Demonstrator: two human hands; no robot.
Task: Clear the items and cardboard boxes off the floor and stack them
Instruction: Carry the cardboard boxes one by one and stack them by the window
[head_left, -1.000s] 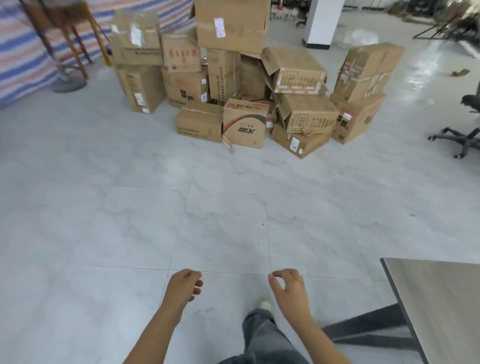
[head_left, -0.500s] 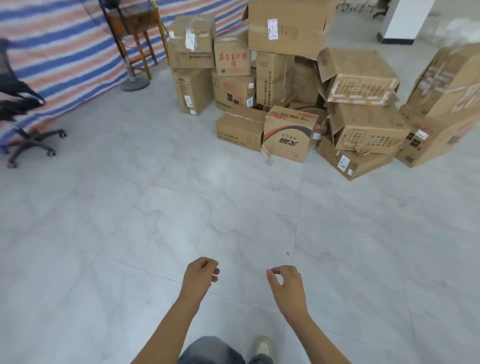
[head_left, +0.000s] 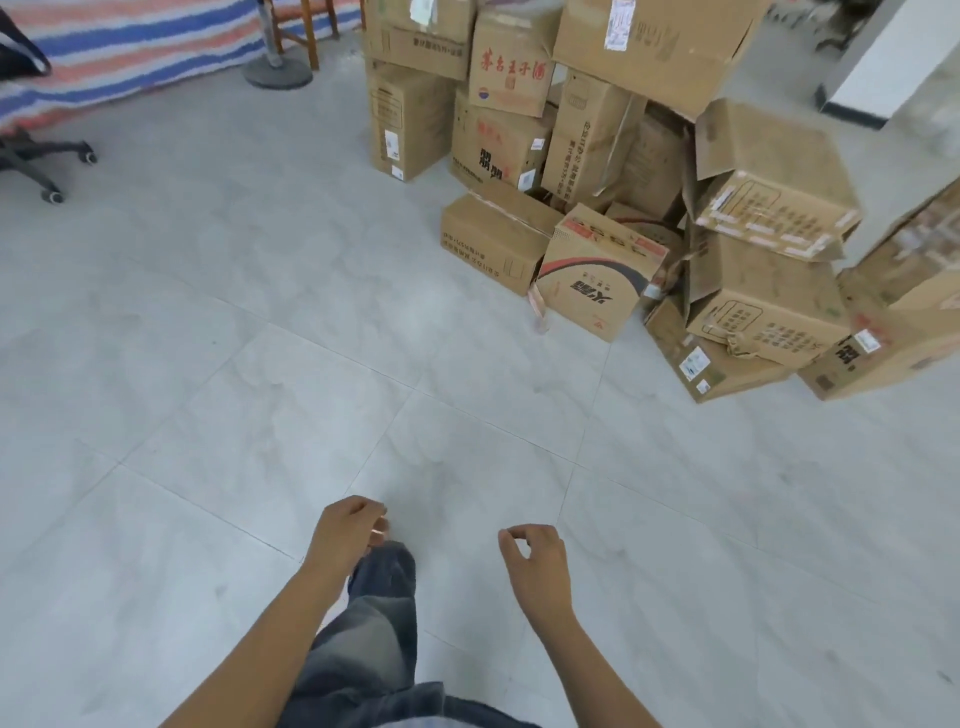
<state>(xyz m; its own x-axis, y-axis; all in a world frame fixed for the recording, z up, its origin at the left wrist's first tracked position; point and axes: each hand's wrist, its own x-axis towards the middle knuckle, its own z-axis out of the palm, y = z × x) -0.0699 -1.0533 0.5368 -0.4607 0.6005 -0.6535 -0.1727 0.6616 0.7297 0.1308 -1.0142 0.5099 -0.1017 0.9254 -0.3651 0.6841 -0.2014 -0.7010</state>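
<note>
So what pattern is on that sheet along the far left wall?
Blue, orange-red and white stripes across the sheet, clearest in the head view.

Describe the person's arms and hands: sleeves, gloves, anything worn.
Both forearms are bare to the frame's bottom edge, no sleeves showing. The left hand and right hand wear no gloves, and neither wrist carries a watch or band. Faded grey-blue trousers show between them.

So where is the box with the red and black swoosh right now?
In the head view, the swoosh box stands on the floor at the front of the pile, right of centre, beside a low plain box on its left.
</note>
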